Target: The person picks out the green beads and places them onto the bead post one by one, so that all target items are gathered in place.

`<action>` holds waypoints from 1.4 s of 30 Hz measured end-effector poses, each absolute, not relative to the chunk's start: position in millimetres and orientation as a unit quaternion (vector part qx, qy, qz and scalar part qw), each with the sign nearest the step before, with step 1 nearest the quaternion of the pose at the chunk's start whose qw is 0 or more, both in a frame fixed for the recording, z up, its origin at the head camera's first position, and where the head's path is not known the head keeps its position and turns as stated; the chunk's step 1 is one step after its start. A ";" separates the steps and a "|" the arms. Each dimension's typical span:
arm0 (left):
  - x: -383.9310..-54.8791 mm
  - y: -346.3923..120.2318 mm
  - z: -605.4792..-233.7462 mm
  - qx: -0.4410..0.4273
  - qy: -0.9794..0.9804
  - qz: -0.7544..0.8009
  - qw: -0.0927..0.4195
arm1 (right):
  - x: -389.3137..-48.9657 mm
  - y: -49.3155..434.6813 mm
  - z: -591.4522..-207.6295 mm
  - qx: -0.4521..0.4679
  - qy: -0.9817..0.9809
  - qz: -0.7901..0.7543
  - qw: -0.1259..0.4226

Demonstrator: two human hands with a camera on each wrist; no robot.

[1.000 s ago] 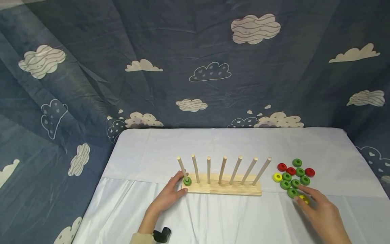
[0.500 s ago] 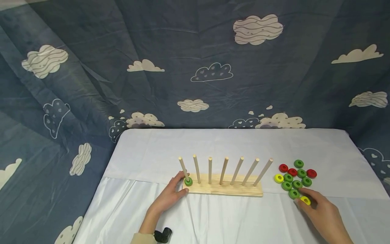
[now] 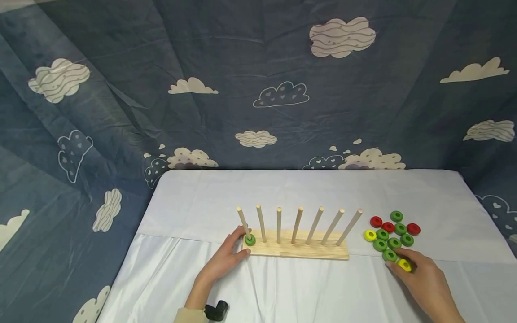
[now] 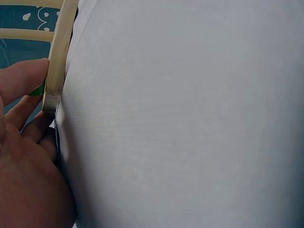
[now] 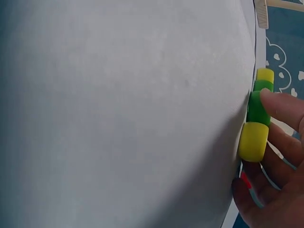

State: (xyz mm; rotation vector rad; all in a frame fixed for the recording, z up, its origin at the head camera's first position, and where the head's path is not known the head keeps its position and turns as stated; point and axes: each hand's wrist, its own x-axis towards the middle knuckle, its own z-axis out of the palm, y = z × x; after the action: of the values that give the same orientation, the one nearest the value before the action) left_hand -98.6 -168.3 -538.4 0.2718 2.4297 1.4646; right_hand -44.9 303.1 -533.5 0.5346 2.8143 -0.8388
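Observation:
A wooden peg board (image 3: 299,250) with a row of upright pegs stands on the white cloth. Around its leftmost peg sits one green ring (image 3: 250,240). My left hand (image 3: 221,260) grips the board's left end, thumb at the front edge and fingers behind, as the left wrist view also shows. To the right, my right hand (image 3: 428,278) pinches a green ring (image 3: 389,255) between thumb and index finger at the near side of a ring cluster. A yellow ring (image 5: 253,142) lies under the arch of that hand, beside the green one.
Several green rings, three red rings including one red ring (image 3: 413,229), and another yellow ring (image 3: 370,235) lie flat close together right of the board. A black object (image 3: 217,310) is by the left wrist. Behind the table hangs a dark cloud-patterned curtain (image 3: 226,121).
My right thumb and index finger have shifted slightly to close around the near green ring, uncovering more of the yellow ring. My left hand keeps its hold on the board.

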 end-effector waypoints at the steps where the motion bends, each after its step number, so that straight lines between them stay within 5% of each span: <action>1: -98.9 -168.5 -538.3 0.094 0.843 0.509 0.145 | -45.2 302.4 -533.6 0.179 0.940 -0.279 0.075; 11: -99.4 -169.3 -541.0 0.094 0.842 0.510 0.148 | -44.6 297.6 -532.6 0.222 0.928 -0.288 0.079; 20: -99.0 -168.8 -540.8 0.093 0.843 0.509 0.149 | -38.2 292.3 -523.7 0.205 0.928 -0.309 -0.030; 42: -99.5 -168.9 -540.7 0.100 0.843 0.509 0.144 | -45.5 266.0 -467.8 0.130 0.909 -0.366 -0.148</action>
State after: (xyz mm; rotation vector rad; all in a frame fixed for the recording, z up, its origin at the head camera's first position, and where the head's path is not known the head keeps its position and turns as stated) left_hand -99.5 -168.9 -540.7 0.2877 2.4297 1.4657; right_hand -45.5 266.0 -467.8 0.4517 3.1619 -1.2734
